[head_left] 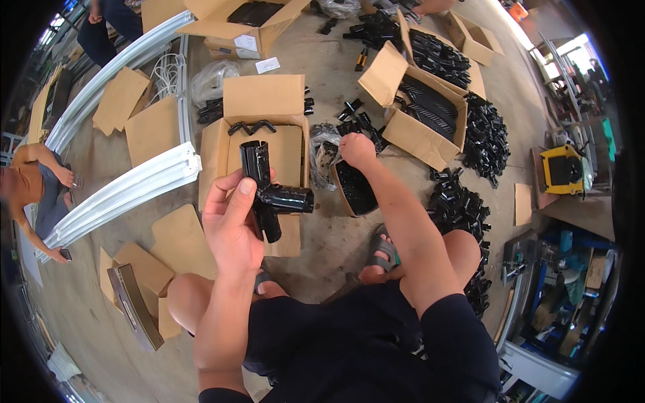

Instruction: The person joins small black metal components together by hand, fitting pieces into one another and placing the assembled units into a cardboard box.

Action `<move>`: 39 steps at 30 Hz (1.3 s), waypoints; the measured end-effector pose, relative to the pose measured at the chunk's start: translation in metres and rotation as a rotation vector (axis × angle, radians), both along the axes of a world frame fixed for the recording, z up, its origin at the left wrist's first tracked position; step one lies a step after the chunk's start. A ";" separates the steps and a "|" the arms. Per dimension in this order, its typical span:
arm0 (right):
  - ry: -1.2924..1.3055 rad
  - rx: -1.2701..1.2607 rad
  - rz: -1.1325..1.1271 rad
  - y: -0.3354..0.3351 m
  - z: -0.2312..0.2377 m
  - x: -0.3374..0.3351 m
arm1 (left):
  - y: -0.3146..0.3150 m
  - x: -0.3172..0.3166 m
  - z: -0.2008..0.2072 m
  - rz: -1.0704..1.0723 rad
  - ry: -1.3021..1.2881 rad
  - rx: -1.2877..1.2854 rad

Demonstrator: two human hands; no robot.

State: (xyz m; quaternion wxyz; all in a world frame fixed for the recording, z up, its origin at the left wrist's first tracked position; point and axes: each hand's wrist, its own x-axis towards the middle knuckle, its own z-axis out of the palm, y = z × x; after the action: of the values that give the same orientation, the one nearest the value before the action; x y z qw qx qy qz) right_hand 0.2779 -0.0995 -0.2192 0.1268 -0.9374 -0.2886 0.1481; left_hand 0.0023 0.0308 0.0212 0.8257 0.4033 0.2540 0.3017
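My left hand (232,225) is closed round a glossy black tee-shaped pipe fitting (259,181), raised in front of me with one branch pointing right. Behind the fitting stands an open cardboard box (262,97), with a few black angled fittings (252,126) lying inside near its far wall. My right hand (357,149) is a closed fist at the far edge of a small open carton (341,191) of small black parts; whatever its fingers hold is hidden. Just left of that fist lies a clear plastic bag (324,151).
Piles of black fittings (485,134) lie on the right. An open box of black parts (433,111) stands beyond my right hand. White metal profiles (127,191) and flat cardboard (176,235) lie left. A co-worker (37,168) is at far left; another person (111,23) stands behind.
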 end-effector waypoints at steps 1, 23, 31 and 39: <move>-0.054 -0.062 0.053 0.008 -0.019 -0.001 | 0.002 -0.002 0.003 0.015 -0.003 -0.002; -0.131 -0.140 0.163 0.065 -0.108 0.005 | 0.018 0.007 0.012 0.111 0.033 -0.053; 0.047 -0.216 0.116 0.063 -0.108 -0.015 | 0.003 0.004 0.018 0.143 0.033 -0.053; 0.118 -0.345 0.145 0.072 -0.108 -0.024 | -0.003 -0.001 0.025 0.129 -0.005 -0.073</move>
State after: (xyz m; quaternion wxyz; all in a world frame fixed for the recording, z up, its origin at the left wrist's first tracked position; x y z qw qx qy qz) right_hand 0.2543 -0.0271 -0.3275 -0.0299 -0.9118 -0.3176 0.2587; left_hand 0.0008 0.0283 0.0459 0.8192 0.3550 0.2882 0.3461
